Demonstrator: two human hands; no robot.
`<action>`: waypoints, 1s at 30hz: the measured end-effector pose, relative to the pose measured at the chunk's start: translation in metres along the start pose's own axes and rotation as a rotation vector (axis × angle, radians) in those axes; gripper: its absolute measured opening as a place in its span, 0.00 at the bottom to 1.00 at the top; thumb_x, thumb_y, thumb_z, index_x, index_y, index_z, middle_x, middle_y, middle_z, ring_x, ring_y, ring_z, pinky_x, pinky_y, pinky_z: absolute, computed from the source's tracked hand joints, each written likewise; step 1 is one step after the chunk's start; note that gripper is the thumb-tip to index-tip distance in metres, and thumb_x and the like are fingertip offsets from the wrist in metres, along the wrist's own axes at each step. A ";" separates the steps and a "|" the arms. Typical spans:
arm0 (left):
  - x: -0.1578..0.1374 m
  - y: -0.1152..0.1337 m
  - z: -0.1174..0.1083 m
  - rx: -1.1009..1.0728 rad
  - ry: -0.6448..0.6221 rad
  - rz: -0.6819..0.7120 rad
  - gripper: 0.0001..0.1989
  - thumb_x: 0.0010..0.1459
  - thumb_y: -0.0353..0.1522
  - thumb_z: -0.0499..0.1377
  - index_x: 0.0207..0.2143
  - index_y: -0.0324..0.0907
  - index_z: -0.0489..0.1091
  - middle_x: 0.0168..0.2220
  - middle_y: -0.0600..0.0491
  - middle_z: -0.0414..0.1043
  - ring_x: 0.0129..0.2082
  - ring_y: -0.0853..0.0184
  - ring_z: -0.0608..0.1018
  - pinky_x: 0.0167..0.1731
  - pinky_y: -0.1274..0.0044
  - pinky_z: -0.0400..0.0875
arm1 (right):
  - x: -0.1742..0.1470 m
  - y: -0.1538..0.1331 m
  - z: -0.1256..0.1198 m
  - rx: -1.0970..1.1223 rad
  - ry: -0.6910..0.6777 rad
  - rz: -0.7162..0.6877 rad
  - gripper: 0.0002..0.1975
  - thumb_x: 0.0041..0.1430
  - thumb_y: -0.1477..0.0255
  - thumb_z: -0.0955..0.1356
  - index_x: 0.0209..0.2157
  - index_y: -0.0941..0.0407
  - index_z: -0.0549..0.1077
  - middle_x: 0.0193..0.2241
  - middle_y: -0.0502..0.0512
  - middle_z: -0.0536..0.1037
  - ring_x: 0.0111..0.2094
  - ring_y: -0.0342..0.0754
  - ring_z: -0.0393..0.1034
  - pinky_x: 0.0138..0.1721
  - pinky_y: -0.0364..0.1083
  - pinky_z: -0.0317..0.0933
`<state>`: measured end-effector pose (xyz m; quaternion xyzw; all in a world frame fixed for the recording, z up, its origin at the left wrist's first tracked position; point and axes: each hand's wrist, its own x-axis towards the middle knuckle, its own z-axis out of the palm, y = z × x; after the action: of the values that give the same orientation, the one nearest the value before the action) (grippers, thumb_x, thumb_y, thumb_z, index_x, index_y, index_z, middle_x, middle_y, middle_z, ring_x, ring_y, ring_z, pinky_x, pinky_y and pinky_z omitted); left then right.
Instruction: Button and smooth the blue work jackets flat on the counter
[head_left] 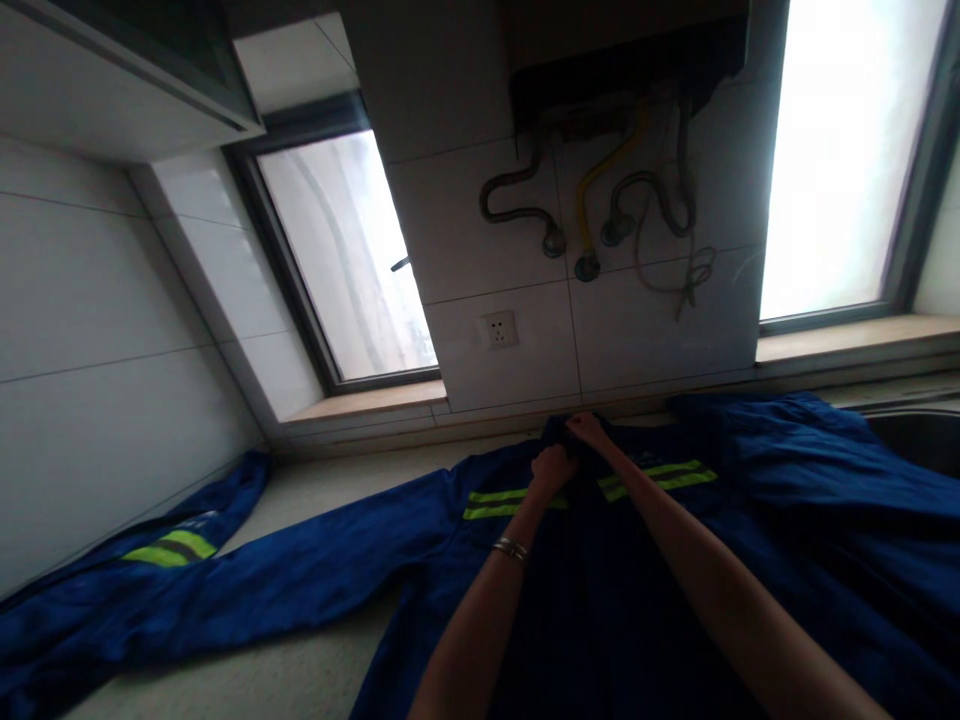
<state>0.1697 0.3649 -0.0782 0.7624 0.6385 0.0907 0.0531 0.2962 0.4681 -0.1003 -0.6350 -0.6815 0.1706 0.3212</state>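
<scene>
A dark blue work jacket (592,600) with yellow-green bands across the chest lies spread on the counter, its collar toward the wall. One sleeve (337,550) stretches out to the left. At the front, just below the collar, my left hand (553,468) is closed on the cloth; a bracelet circles that wrist. Slightly farther off and to the right, my right hand (589,430) pinches the collar (559,428). Dim light hides the fingertips and the exact fold they grip.
Another blue garment with a yellow-green band (172,548) lies along the left wall. More blue cloth (810,450) is heaped at right, beside a dark sink basin (919,440). Pale counter (315,650) shows at left. Pipes (585,220) and a socket (499,329) are on the tiled wall.
</scene>
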 end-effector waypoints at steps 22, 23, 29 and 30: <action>0.000 -0.017 -0.005 -0.051 0.072 0.151 0.21 0.63 0.36 0.40 0.43 0.40 0.71 0.43 0.44 0.73 0.43 0.62 0.75 0.42 0.73 0.68 | 0.024 -0.013 0.044 -0.122 0.145 -0.063 0.17 0.62 0.71 0.58 0.46 0.60 0.71 0.44 0.62 0.74 0.45 0.47 0.69 0.45 0.43 0.58; 0.003 -0.026 -0.008 -0.024 0.127 0.161 0.21 0.63 0.35 0.40 0.46 0.40 0.69 0.45 0.44 0.71 0.46 0.62 0.73 0.45 0.72 0.66 | 0.022 -0.012 0.045 -0.120 0.158 -0.069 0.17 0.62 0.70 0.58 0.47 0.59 0.71 0.44 0.62 0.74 0.45 0.47 0.68 0.46 0.43 0.58; 0.009 -0.089 -0.003 0.131 -0.051 0.099 0.29 0.61 0.47 0.40 0.62 0.48 0.50 0.64 0.50 0.47 0.61 0.48 0.53 0.55 0.53 0.49 | 0.015 -0.017 0.047 -0.141 0.134 -0.081 0.16 0.63 0.66 0.59 0.47 0.58 0.69 0.44 0.61 0.74 0.46 0.48 0.68 0.46 0.44 0.58; 0.010 -0.097 0.001 0.124 -0.088 0.084 0.31 0.60 0.50 0.39 0.63 0.50 0.47 0.65 0.52 0.43 0.62 0.47 0.50 0.56 0.52 0.46 | 0.016 -0.018 0.046 -0.152 0.114 -0.078 0.16 0.62 0.66 0.59 0.47 0.58 0.70 0.44 0.62 0.74 0.46 0.48 0.68 0.46 0.44 0.58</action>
<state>0.0782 0.3916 -0.0973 0.7937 0.6072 0.0197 0.0298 0.2523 0.4889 -0.1189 -0.6393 -0.6971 0.0695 0.3171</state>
